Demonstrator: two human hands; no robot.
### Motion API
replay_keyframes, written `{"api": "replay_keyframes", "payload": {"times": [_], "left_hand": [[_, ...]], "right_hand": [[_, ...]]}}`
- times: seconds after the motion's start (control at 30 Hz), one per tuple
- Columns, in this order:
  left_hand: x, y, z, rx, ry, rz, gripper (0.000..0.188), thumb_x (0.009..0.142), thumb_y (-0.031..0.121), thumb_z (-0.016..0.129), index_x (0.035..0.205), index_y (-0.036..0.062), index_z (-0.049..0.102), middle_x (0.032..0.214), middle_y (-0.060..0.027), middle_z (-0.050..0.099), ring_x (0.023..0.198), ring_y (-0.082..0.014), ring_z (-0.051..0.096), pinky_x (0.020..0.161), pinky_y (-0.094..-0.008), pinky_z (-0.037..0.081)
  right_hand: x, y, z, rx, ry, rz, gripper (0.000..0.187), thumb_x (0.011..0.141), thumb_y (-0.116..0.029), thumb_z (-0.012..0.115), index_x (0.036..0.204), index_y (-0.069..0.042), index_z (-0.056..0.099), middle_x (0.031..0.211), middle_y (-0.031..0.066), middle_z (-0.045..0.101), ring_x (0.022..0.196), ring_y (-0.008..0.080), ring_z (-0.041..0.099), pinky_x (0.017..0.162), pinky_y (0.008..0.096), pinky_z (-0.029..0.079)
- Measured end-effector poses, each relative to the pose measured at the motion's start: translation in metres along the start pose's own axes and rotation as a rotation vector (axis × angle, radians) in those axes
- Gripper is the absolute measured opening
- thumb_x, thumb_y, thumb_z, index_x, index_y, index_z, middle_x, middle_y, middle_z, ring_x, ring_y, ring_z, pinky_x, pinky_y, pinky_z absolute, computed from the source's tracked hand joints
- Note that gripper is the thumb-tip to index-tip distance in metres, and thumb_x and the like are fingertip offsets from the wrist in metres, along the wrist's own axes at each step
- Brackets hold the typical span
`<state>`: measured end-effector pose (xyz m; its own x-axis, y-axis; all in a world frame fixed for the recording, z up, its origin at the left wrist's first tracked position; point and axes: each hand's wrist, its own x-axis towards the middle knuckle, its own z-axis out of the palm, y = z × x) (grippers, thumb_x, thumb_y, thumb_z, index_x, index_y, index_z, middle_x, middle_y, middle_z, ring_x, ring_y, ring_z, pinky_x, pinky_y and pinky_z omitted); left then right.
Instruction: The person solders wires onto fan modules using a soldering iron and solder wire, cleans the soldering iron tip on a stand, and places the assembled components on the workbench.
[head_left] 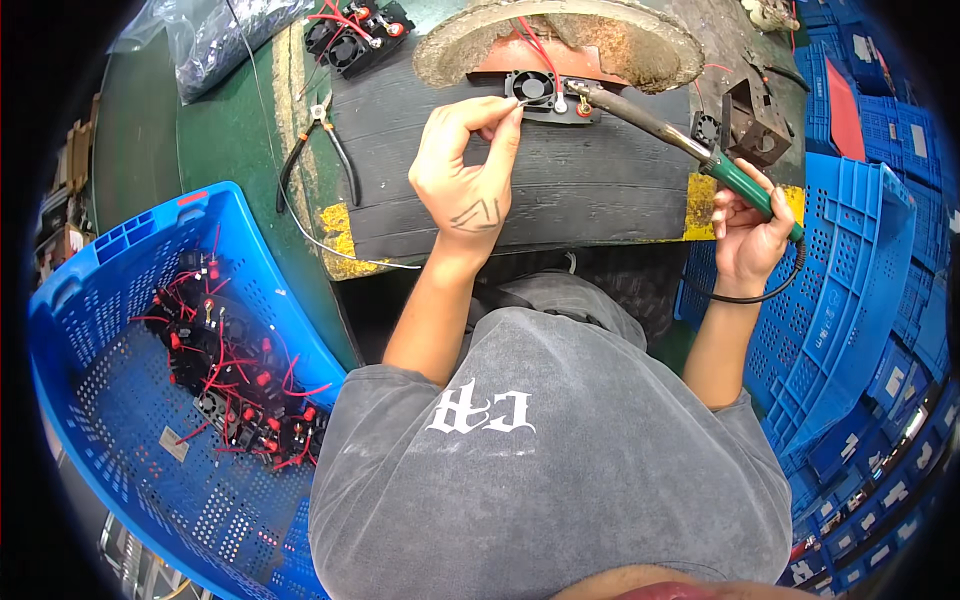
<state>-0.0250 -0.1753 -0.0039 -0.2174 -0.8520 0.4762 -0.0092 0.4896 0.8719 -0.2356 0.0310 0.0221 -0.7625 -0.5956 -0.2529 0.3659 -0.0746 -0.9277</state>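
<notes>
My right hand [750, 220] is wrapped round the green handle of a soldering iron [735, 182]. Its metal shaft slants up and left to a small black fan assembly [530, 88] with red wires and terminals, and the tip is at the terminal beside the fan. My left hand [465, 160] pinches a thin silvery solder wire [537, 99] between thumb and forefinger, just in front of the fan. The assembly lies at the far side of a dark board [430, 140], under the rim of a round, crusted metal cover [450, 55].
Pliers [318, 115] lie left of the board, near more fan assemblies [355, 38] and a plastic bag [225, 45]. A blue crate [250, 270] at left holds several wired parts. Right are a metal bracket [757, 120] and stacked blue crates [840, 290]. A cord [750, 300] hangs from the iron.
</notes>
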Motion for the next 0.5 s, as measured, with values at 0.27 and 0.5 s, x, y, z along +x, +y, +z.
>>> {"api": "replay_keyframes", "payload": {"times": [0.27, 0.5], "left_hand": [[-0.006, 0.008, -0.009, -0.004, -0.046, -0.026, 0.012, 0.078, -0.006, 0.073, 0.089, -0.001, 0.07, 0.085, -0.0092, 0.068, 0.07, -0.0131, 0.058, 0.067, -0.0241, 0.048], [-0.043, 0.015, -0.019, -0.16, -0.123, -0.358, 0.01, 0.083, -0.005, 0.07, 0.092, -0.0026, 0.067, 0.09, -0.0058, 0.066, 0.079, -0.0096, 0.059, 0.075, -0.0226, 0.048]], "right_hand": [[-0.031, 0.007, -0.045, 0.336, 0.059, 0.138, 0.053, 0.095, -0.042, 0.044, 0.123, 0.001, 0.057, 0.076, 0.0139, 0.062, 0.054, 0.0177, 0.052, 0.038, 0.0242, 0.04], [-0.072, 0.004, -0.092, 0.592, 0.178, 0.097, 0.051, 0.095, -0.041, 0.044, 0.12, 0.001, 0.059, 0.073, 0.0109, 0.061, 0.057, 0.0173, 0.052, 0.039, 0.0243, 0.038]]}}
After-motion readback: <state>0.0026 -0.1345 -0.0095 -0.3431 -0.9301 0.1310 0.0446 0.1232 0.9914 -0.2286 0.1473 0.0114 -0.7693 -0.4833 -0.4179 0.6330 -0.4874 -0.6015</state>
